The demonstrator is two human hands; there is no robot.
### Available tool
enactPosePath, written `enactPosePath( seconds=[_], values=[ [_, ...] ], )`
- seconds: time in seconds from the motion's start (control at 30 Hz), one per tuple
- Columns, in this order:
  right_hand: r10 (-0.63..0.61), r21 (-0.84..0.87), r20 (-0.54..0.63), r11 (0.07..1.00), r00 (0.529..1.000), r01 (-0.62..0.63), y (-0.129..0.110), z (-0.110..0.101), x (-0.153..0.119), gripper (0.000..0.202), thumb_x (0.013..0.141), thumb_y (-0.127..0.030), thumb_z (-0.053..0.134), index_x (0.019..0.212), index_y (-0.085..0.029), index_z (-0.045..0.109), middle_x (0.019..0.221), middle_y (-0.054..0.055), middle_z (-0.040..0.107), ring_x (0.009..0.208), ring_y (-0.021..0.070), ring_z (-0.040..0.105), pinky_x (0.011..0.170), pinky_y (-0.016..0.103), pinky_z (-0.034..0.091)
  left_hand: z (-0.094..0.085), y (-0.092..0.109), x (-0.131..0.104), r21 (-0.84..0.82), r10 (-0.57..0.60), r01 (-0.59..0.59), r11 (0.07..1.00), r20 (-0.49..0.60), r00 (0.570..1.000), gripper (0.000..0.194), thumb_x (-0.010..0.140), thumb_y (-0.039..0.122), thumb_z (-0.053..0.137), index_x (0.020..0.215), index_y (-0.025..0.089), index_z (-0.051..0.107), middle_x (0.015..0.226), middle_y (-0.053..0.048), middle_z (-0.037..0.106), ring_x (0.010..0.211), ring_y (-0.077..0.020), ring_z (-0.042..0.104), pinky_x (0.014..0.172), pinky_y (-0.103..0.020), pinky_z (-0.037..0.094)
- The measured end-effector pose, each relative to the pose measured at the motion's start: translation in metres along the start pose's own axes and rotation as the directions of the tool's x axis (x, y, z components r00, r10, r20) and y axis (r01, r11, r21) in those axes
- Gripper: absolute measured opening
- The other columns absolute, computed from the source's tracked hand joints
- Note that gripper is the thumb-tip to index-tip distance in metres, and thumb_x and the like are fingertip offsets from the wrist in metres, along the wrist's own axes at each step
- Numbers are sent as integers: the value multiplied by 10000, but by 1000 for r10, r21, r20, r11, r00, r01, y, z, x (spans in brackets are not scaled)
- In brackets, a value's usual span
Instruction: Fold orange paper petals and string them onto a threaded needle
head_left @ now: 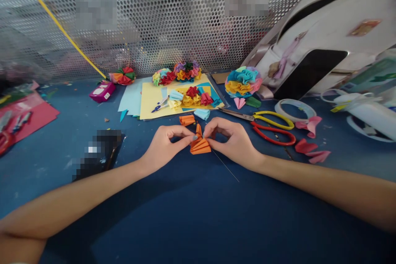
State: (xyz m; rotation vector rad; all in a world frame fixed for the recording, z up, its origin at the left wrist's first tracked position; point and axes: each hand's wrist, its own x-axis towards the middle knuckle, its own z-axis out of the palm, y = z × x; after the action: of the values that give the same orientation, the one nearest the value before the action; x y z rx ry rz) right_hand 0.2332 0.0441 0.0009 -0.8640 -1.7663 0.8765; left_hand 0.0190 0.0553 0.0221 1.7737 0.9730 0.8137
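An orange pleated paper piece [201,147] is pinched between my two hands at the middle of the table. My left hand [167,145] is closed, with thumb and forefinger on its left side. From the right, my right hand [230,142] is closed on the same folded paper, fingertips near its upper edge. A thin thread or wire [227,167] runs from beside the paper down to the right. Just behind my fingers lies another orange folded piece [187,120], and a light blue pleated piece [202,114] sits beyond it.
Scissors [272,126] with yellow and red handles lie to the right, near a tape roll [295,110] and pink paper pieces [312,156]. Yellow sheets [151,95] bear colourful folded papers. A backpack [334,20] with a phone [312,72] stands back right; a dark phone-like object [103,152] lies left.
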Motion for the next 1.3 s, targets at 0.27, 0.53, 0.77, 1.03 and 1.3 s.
enactPosePath(
  seconds=[0.27, 0.53, 0.77, 1.03, 1.3],
  values=[
    [-34, -8, -12, 999, 999, 33, 0, 0, -1, 66, 856, -143, 674, 852, -203, 648, 872, 22, 690, 736, 132, 646, 680, 268, 566, 1, 0, -1, 37, 28, -27, 999, -23, 999, 106, 849, 236, 722, 889, 169, 794, 899, -49, 802, 838, -181, 739, 802, -282, 590],
    [-66, -57, -20, 996, 998, 65, 0, -1, -2, 83, 845, -129, 655, 842, -211, 645, 871, 20, 689, 739, 140, 639, 690, 281, 569, 2, 1, -2, 59, 26, -25, 998, -14, 1000, 147, 892, 244, 670, 841, 159, 780, 843, -37, 789, 782, -162, 721, 740, -257, 565],
    [-101, -92, -26, 991, 995, 99, -1, -1, -4, 118, 837, -100, 649, 847, -218, 647, 871, 18, 687, 745, 140, 637, 681, 279, 565, 2, 1, -3, 65, 38, -37, 997, -24, 999, 118, 865, 256, 712, 834, 169, 786, 847, -36, 795, 796, -173, 730, 764, -271, 572],
    [-160, -128, -22, 979, 987, 156, -1, -2, -4, 128, 856, -96, 663, 852, -223, 653, 860, 17, 687, 760, 148, 634, 673, 284, 560, 2, 1, -3, 64, 37, -36, 997, -14, 999, 139, 872, 262, 698, 825, 166, 786, 835, -35, 794, 785, -172, 728, 759, -267, 572],
    [-190, -99, -46, 978, 981, 184, 0, 0, -4, 97, 885, -131, 670, 894, -227, 667, 909, 42, 698, 787, 165, 641, 655, 301, 555, 2, 1, -3, 87, 41, -43, 995, 15, 999, 157, 889, 255, 669, 823, 162, 777, 823, -32, 787, 781, -168, 718, 761, -272, 559]
  ],
)
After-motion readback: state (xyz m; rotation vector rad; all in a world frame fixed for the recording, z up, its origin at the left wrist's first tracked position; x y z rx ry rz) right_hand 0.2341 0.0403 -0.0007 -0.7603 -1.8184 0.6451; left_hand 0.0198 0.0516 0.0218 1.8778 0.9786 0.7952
